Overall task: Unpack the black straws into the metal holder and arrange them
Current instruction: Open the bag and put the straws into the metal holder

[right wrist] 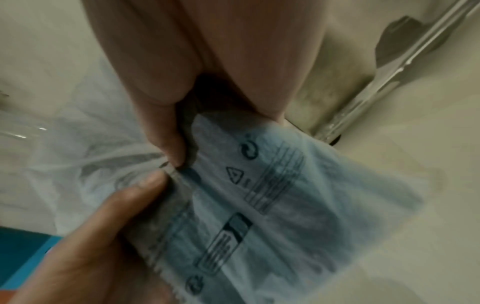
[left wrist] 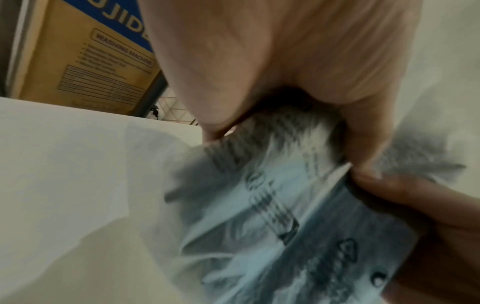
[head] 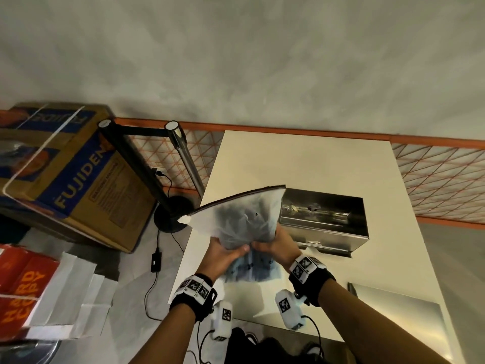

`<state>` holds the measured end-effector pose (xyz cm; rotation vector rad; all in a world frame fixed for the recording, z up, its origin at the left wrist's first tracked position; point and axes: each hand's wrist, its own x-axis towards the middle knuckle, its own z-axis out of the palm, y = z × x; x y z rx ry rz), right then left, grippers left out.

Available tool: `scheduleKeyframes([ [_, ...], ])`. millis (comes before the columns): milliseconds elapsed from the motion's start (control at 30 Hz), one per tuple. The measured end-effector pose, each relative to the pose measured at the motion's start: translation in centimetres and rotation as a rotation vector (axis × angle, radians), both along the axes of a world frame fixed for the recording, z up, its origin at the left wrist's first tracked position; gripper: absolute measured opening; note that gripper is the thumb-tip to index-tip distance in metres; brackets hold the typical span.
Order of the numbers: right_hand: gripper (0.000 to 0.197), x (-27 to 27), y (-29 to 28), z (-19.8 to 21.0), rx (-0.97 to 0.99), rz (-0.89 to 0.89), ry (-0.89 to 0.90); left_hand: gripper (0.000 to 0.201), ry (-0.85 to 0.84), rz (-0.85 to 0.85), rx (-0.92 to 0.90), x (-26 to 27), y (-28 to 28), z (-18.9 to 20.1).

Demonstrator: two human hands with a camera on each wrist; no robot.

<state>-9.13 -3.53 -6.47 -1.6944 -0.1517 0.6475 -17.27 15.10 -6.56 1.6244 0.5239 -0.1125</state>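
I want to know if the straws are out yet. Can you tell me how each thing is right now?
Plastic bag: held up above the table, gripped near its middle, still holding dark straws.
Left hand: gripping the bag.
Right hand: pinching the bag.
Metal holder: on the white table, open; I can't tell what is inside.
Cardboard box: closed, strapped.

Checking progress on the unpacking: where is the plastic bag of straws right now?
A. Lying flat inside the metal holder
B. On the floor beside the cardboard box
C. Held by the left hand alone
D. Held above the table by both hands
D: the left hand and right hand both grip the plastic bag over the table, in front of the metal holder.
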Motion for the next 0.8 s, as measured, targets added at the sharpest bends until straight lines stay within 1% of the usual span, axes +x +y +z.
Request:
scheduleKeyframes([
  [33, 0.054, -0.2, -0.5, -0.2, -0.012, 0.017, -0.026, 0.032, 0.009, -0.031, -0.014, 0.0, -0.3, 0.3],
  [67, 0.050, -0.6, -1.1, -0.1, -0.029, 0.028, -0.049, 0.020, 0.016, -0.075, -0.011, 0.0, -0.8, 0.6],
  [100, 0.052, -0.9, -1.7, -0.2, -0.049, 0.033, -0.059, 0.020, 0.020, -0.114, -0.007, 0.0, -1.2, 0.8],
  [167, 0.062, -1.1, -2.8, -0.3, -0.030, 0.025, -0.019, 0.046, 0.028, -0.142, -0.008, 0.0, -1.7, 0.8],
  [200, 0.061, -1.2, -3.1, -0.1, 0.002, 0.013, -0.004, 0.056, 0.028, -0.140, -0.028, 0.0, -1.9, 0.8],
  [300, 0.039, -1.3, -3.8, 2.5, 0.120, -0.059, 0.004, 0.053, -0.067, -0.095, -0.112, -0.1, -2.7, 1.5],
  [367, 0.030, -1.2, -4.2, 3.8, 0.206, -0.110, 0.012, 0.058, -0.179, -0.051, -0.124, 0.1, -3.0, 2.2],
  [400, 0.028, -1.2, -4.5, 3.8, 0.236, -0.138, 0.015, 0.058, -0.215, -0.032, -0.150, 0.4, -3.1, 2.5],
  [467, 0.029, -1.1, -4.9, 3.6, 0.253, -0.189, 0.012, 0.047, -0.229, 0.022, -0.171, 1.2, -3.3, 2.5],
  [533, 0.033, -1.3, -5.2, 3.0, 0.177, -0.191, -0.004, 0.037, -0.207, 0.061, -0.076, 1.8, -3.7, 2.1],
  [600, 0.034, -1.4, -5.5, 2.7, 0.130, -0.173, -0.042, 0.039, -0.196, 0.051, 0.050, 2.1, -4.2, 1.5],
  [700, 0.025, -0.7, -5.7, 3.1, 0.074, -0.194, -0.019, 0.041, -0.205, 0.027, 0.131, 2.9, -5.0, 1.5],
  [733, 0.021, -0.5, -5.7, 3.5, 0.088, -0.212, -0.019, 0.040, -0.201, 0.021, 0.140, 3.1, -5.1, 1.7],
  [800, 0.018, -0.2, -5.7, 4.1, 0.150, -0.254, -0.023, 0.030, -0.188, 0.016, 0.078, 3.2, -5.4, 2.5],
])
